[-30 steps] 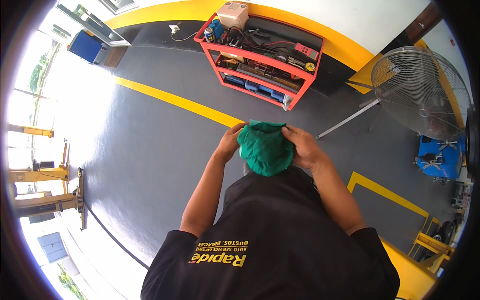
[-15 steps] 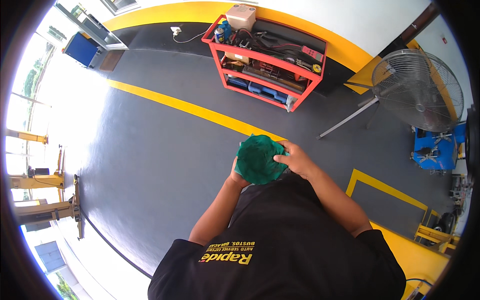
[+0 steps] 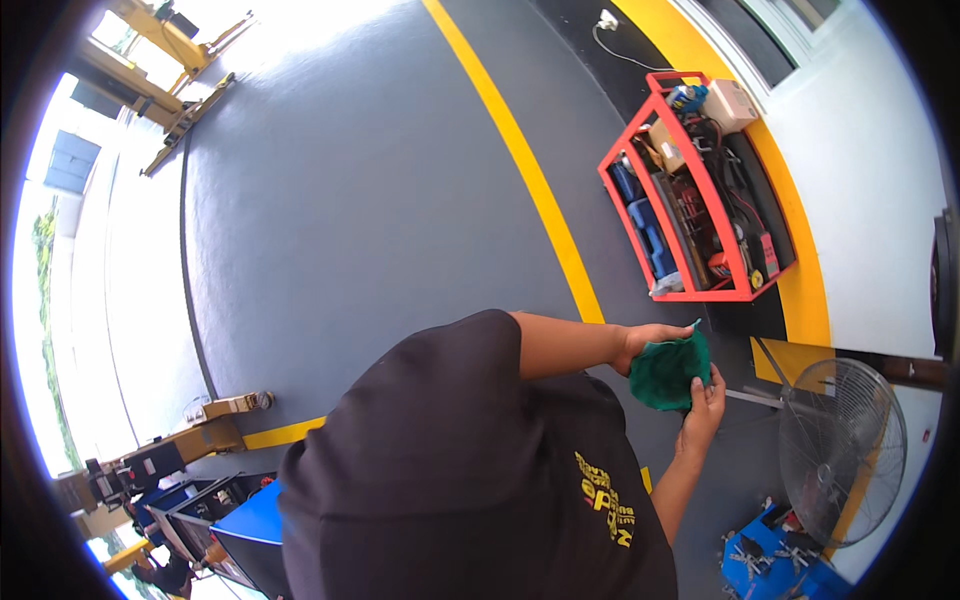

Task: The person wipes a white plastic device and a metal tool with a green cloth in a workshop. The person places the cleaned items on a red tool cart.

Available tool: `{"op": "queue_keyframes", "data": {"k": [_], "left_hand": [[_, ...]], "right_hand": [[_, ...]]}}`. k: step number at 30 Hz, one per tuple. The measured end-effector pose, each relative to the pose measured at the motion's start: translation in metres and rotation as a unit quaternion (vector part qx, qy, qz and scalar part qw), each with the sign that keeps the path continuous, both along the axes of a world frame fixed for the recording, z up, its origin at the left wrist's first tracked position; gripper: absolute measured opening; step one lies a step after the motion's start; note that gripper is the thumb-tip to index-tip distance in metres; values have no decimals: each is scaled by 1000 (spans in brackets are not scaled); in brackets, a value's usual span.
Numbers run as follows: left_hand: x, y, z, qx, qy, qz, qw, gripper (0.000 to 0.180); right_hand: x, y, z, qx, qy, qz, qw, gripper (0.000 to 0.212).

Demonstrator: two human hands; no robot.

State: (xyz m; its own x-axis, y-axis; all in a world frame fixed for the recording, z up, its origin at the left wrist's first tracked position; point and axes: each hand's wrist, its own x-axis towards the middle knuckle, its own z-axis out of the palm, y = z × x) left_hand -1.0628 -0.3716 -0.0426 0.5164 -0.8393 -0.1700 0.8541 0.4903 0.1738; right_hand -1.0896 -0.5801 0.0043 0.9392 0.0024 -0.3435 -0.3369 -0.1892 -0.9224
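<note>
Between both my hands is a dark green, bowl-shaped thing (image 3: 670,374) with a wavy, thin rim; its exact kind does not show. My left hand (image 3: 642,342) grips its upper left side, the fingers largely hidden around it. At the right side, my right hand (image 3: 704,402) has its thumb over the rim and its fingers behind the wall. The hollow of the green thing faces me, and I see nothing distinct inside.
A red tool cart (image 3: 702,190) loaded with tools stands beyond my hands. To the right are a large pedestal fan (image 3: 842,455) and a blue machine (image 3: 768,555). A yellow line (image 3: 520,150) crosses the grey floor. Yellow lift arms (image 3: 195,445) and a blue cabinet (image 3: 252,528) are at left.
The view has swung left and tilted, so the cart, fan and my hands now appear farther right. Both hands keep hold of the green thing, which is turned more edge-on.
</note>
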Motion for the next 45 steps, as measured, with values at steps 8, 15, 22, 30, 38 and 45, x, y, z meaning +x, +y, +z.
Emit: {"op": "queue_keyframes", "data": {"k": [8,15,22,30,38,45], "left_hand": [[-14,-23,11,15,74,4,997,71],[-23,-54,37,71,56,99,991,59],[-83,-59,26,465,-370,123,795,58],[-102,-27,19,163,-58,309,935,59],[-89,-8,37,134,-2,383,914,52],[-75,-16,36,107,-8,335,936,54]], "right_hand": [[-45,-82,21,-2,53,-101,993,37],[-60,-151,-11,87,82,-54,991,33],[-71,-164,-23,134,80,-68,985,31],[-80,-189,-33,136,120,-50,982,28],[-77,-187,-43,146,117,-46,981,27],[-62,-163,-39,124,124,-17,984,29]]}}
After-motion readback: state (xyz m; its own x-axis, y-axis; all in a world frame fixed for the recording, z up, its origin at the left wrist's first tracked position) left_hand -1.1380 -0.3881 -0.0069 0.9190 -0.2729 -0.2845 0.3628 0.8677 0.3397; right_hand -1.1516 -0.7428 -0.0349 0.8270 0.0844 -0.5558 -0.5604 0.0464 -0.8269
